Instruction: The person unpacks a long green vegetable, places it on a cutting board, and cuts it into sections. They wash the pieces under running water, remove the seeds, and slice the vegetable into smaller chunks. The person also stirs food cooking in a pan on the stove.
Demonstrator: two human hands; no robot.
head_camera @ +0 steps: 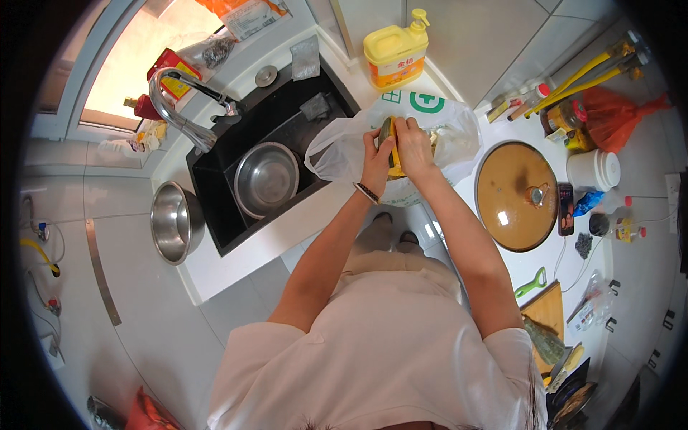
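Observation:
My left hand point(376, 156), with a beaded bracelet at its wrist, grips a piece of pumpkin or squash point(395, 153) with dark green skin and yellow flesh. Against its yellow side curl the fingers of my right hand point(415, 148), partly hiding it. Both hands are over a white plastic bag point(457, 123) with green print, its mouth spread on the corner of the counter. Some pale yellowish scraps point(433, 141) show in the bag beside my right hand.
Left of the bag, a black sink point(215, 188) holds a metal basin point(269, 180) under a chrome faucet point(185, 126). A steel bowl point(174, 223) stands by the sink. Rightward lie a glass lid point(510, 199), a phone point(566, 209), a green peeler point(531, 283) and a cutting board point(548, 303). A yellow pump bottle point(396, 56) stands behind.

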